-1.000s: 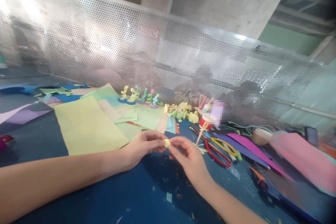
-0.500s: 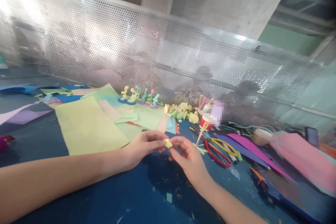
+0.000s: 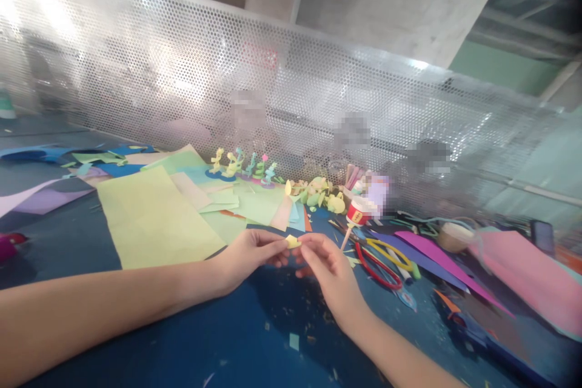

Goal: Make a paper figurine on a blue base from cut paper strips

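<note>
Evidently the counter (image 3: 218,339) is crowded: left of the fingers (image 3: 273,248) lies a large pale yellow sheet (image 3: 159,221), beyond them stand small paper figures (image 3: 250,165), and to their right sit a red-and-white cup (image 3: 357,213) and red and yellow scissor handles (image 3: 385,284), with a pink sheet (image 3: 530,279) farther out. A perforated metal screen (image 3: 182,54) rises behind everything. Both forearms angle inward; the left hand (image 3: 248,256) and right hand (image 3: 330,267), thumbs against forefingers, pinch a small yellow paper piece (image 3: 292,241) between their tips.
</note>
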Demonstrator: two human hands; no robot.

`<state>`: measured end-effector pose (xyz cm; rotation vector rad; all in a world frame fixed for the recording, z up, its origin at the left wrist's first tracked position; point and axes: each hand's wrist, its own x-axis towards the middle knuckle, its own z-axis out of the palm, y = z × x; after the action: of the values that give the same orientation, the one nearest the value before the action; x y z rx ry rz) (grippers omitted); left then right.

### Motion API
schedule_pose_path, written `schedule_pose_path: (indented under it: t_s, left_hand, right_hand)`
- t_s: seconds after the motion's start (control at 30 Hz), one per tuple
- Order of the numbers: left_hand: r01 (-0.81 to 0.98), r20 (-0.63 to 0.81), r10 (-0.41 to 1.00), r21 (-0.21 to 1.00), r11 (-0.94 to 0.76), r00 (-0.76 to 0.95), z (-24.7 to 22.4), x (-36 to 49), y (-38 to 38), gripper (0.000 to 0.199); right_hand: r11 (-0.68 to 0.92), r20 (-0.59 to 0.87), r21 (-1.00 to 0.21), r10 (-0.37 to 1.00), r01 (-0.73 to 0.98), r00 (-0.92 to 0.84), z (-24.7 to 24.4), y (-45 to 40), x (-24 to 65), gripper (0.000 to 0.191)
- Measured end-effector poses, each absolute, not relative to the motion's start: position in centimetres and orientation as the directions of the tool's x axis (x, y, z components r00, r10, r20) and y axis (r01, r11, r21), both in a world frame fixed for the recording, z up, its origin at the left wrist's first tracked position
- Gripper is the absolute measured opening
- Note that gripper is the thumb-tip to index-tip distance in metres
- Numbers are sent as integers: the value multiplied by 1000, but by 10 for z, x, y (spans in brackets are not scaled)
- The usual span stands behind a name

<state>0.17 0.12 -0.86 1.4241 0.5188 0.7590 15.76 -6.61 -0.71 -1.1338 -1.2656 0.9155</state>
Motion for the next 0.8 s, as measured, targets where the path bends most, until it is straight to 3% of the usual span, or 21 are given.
schedule_pose_path:
  t_s: [0.23,0.37,0.5,0.8]
  left_hand:
    - [-181,92,770,983,31,631,-7,0,1,25]
    - [-185,79,773,981,51,629,-8,1,1,25]
    - [-183,70,765,981,64,640,-9,1,2,25]
    - [-113,107,730,993,-41,675,-8,0,2,24]
  right_hand:
    - [225,242,-962,964,153,107,-4,-68,156,26]
    - [237,248,-965,964,116,95,-7,-65,156,17]
    - [248,255,-965,963,85,89,-9,-63,156,21]
    - [240,252,-959,965,149,70,-3,-65,155,17]
